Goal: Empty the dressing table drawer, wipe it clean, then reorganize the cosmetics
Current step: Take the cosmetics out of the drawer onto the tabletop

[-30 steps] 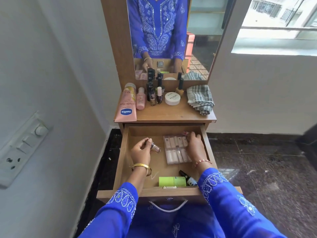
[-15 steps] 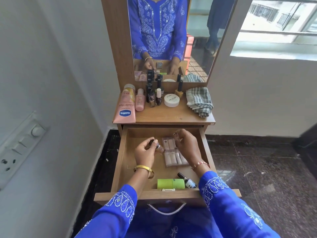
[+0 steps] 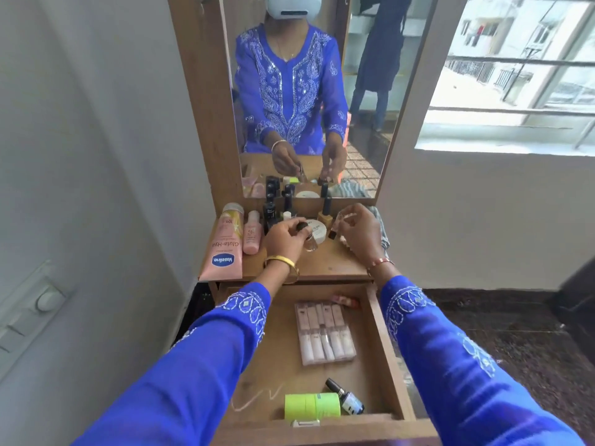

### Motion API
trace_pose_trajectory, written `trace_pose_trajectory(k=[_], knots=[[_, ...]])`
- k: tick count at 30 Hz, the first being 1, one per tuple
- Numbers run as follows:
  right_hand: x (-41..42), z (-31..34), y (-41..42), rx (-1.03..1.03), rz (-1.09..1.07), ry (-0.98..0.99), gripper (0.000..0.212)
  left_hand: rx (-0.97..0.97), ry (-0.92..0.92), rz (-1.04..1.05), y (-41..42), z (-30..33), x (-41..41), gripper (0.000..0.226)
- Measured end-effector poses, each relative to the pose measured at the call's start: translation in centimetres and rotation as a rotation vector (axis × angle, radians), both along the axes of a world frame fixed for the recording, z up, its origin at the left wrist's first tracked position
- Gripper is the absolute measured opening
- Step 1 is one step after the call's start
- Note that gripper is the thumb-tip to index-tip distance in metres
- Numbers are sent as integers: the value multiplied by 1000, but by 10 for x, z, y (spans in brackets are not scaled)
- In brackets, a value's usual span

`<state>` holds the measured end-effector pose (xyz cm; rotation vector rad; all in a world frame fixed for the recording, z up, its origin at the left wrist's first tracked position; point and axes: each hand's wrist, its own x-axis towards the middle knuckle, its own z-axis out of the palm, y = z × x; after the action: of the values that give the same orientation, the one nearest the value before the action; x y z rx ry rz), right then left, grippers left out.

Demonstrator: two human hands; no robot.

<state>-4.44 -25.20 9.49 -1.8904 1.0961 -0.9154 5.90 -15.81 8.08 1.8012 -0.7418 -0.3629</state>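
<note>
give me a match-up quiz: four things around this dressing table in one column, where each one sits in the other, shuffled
Things:
1. Vaseline tube
2. neon green container
3. clear case of small bottles
4. striped cloth

Places:
A. middle of the open drawer
B. right end of the tabletop, behind the right hand
C. left edge of the tabletop, lying flat
D. front of the open drawer, beside a small dark-capped bottle

Pairs: 1-C, 2-D, 3-A, 4-B
</note>
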Motion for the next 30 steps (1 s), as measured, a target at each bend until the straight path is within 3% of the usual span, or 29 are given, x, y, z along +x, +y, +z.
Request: trace_pose_trajectory(k=[5, 12, 30], knots=[[10, 6, -23, -74, 51, 204, 17, 92, -70, -43, -25, 2, 0, 29], [15, 0, -29, -102, 100, 320, 20, 130, -179, -139, -39, -1, -11, 31], [16, -7, -31, -109, 63, 333, 19, 163, -175, -124, -38, -7, -16, 41]])
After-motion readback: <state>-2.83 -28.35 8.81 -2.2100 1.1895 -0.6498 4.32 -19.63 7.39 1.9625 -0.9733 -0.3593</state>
